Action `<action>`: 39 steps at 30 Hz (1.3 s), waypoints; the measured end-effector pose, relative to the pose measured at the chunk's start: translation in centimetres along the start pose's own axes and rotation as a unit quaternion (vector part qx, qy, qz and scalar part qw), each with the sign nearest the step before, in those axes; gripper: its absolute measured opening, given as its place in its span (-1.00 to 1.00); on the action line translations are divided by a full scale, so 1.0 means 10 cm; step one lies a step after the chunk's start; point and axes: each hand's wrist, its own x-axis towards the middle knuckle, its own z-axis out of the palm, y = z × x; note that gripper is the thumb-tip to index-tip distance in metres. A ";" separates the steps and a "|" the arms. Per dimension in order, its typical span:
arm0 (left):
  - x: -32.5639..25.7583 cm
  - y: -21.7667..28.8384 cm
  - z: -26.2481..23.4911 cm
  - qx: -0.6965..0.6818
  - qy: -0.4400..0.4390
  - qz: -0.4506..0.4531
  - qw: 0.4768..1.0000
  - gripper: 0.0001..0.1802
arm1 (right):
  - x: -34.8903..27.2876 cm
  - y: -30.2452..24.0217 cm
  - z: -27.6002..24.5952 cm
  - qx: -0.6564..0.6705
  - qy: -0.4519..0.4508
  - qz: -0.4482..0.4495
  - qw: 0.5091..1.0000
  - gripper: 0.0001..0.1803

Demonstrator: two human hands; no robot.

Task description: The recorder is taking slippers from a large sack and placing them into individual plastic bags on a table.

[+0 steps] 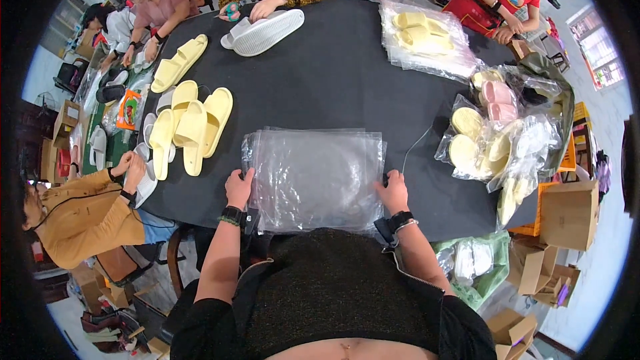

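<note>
A stack of clear plastic bags [313,177] lies flat on the black table [333,73] right in front of me. My left hand [239,189] grips the stack's left edge, fingers curled over it. My right hand [393,192] holds the right edge the same way. Both wrists wear dark bands. To the left of the stack lie several pale yellow slippers [193,123], some on their sides.
Bagged slippers [497,133] pile up at the table's right edge, more bagged yellow ones [423,33] at the far right. White slippers [267,30] lie at the far side by another person's hand. People sit at left and beyond. Cardboard boxes [567,217] stand at right.
</note>
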 end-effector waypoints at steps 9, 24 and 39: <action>0.02 0.06 0.01 -0.069 -0.056 0.071 0.994 -0.48 | 0.07 0.06 0.19 0.084 -0.155 -0.061 0.982 -0.73; -0.05 0.15 0.05 -0.073 -0.003 0.059 0.996 -0.33 | 0.20 -0.16 0.10 0.064 -0.084 -0.033 0.994 -0.54; -0.07 0.05 0.04 -0.112 0.021 0.126 0.986 -0.51 | 0.23 -0.17 0.31 0.065 -0.072 -0.035 0.995 -0.60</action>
